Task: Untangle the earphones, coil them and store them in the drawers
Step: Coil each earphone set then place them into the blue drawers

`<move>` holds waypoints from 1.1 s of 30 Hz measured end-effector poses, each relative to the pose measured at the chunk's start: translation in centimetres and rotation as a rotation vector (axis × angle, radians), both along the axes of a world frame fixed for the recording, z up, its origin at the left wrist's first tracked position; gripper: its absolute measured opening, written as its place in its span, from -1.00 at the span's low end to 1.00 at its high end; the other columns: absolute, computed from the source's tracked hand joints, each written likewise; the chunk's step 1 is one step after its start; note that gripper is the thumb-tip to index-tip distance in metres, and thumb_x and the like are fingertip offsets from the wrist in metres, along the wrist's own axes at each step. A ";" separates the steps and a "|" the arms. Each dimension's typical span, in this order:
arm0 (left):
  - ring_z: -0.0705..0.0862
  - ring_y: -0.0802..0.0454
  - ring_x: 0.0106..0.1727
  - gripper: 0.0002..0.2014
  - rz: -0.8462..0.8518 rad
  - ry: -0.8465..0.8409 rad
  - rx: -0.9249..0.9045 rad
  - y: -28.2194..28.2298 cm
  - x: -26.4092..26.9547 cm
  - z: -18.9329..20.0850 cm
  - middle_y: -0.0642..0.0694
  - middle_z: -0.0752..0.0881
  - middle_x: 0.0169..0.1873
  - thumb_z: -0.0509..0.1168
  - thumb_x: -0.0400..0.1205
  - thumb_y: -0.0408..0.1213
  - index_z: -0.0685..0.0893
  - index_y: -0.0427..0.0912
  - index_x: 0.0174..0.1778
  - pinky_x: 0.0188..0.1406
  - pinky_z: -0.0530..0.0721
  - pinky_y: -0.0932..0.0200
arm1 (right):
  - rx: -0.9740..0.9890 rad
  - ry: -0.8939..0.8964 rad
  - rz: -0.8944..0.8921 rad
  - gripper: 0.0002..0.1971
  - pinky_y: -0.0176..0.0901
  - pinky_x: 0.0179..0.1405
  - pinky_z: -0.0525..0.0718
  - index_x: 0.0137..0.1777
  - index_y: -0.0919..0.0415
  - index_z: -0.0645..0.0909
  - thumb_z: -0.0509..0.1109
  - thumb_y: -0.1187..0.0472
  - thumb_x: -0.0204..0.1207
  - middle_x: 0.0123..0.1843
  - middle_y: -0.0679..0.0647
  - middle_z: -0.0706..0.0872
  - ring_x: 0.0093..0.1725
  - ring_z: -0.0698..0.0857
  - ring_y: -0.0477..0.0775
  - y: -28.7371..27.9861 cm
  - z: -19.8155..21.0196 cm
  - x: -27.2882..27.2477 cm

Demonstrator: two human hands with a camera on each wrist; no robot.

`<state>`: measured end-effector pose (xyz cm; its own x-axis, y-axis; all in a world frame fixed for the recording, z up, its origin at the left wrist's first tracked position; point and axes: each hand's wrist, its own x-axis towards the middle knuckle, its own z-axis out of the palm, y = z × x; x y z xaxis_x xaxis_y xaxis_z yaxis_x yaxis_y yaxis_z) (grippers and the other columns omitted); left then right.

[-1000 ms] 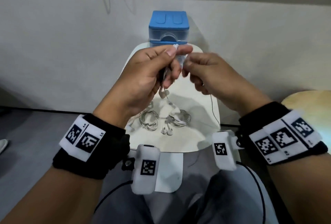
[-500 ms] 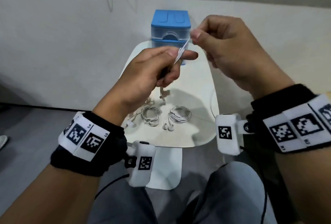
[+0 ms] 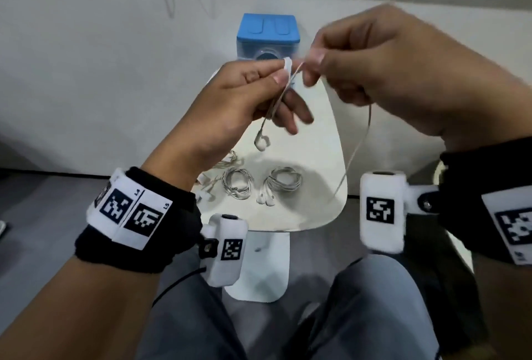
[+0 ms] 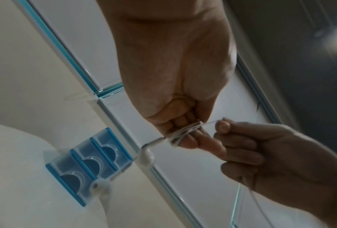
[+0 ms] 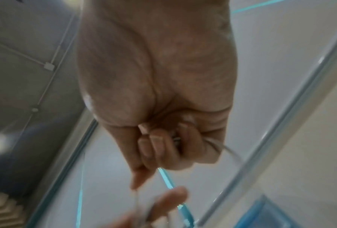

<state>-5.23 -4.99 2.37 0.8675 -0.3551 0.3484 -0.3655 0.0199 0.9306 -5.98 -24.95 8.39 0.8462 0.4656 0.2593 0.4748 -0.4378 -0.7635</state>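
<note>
Tangled earphones (image 3: 227, 162) lie loose at the left of the small white table (image 3: 322, 210), partly hidden behind the left wrist, and beside them sit two coiled sets, one (image 3: 236, 184) toward the left and one (image 3: 283, 181) toward the right with its buds at the near side. Above these, the left hand (image 3: 230, 100) pinches turns of a white cable (image 3: 355, 152) wound over its fingers (image 4: 191, 140), thumb pressing a white end piece at the top, while an earbud (image 3: 261, 140) dangles free below the knuckles. Slack here is the first risk: the loops look loosely wrapped in the left wrist view, so a relaxed thumb could let them slide off the fingertips and spring open. Moving rightward, the right hand (image 3: 383, 71) pinches the same cable between thumb and forefinger, just beside the left thumb, its other fingers curled. A sharp pull from this side could tighten the wraps unevenly or drag the dangling bud up into the coil. Below the right hand the free length hangs in a long curve past the table's right edge toward the lap, where it could catch on the wrist camera (image 3: 381, 212) or the table rim as winding goes on. Behind both hands, at the far end of the table, the blue drawers (image 3: 267, 38) appear shut, so a hand must be freed to open one, and the coil could loosen then.
</note>
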 end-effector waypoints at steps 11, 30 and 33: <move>0.85 0.05 -0.16 -0.71 -0.033 -0.031 -0.266 -0.1 -1.1 2.5 -0.15 0.89 -0.11 0.03 0.86 -0.41 0.49 -0.38 0.45 -0.14 0.72 0.25 | 0.128 0.272 0.075 -0.70 -0.20 -0.53 0.14 -0.14 0.25 0.59 0.20 0.16 0.82 -0.50 -0.07 0.26 -0.50 0.19 -0.05 0.9 -4.9 0.9; 0.79 0.18 -0.28 -0.70 -0.082 -0.007 -0.291 0.2 -0.6 2.6 -0.08 0.86 -0.19 0.03 0.84 -0.41 0.52 -0.44 0.42 -0.24 0.63 0.32 | -0.022 0.093 0.101 -0.73 -0.33 -0.49 0.31 -0.15 0.19 0.57 0.20 0.20 0.81 -0.49 -0.19 0.39 -0.50 0.31 -0.19 0.0 -4.9 1.3; 0.85 0.03 0.10 -0.76 0.029 0.004 -0.266 -0.5 -0.3 2.1 -0.20 0.88 0.05 0.09 0.85 -0.43 0.51 -0.35 0.40 -0.03 0.74 0.27 | -0.265 -0.101 0.086 -0.71 -0.42 -0.36 0.37 -0.18 0.09 0.62 0.25 0.20 0.80 -0.46 -0.28 0.55 -0.41 0.48 -0.22 1.5 -4.5 0.2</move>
<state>-5.51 -5.47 4.44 0.8774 -0.2268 0.4228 -0.3658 0.2539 0.8954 -5.76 -23.41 3.91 0.7765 0.5975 0.2000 0.5868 -0.5701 -0.5751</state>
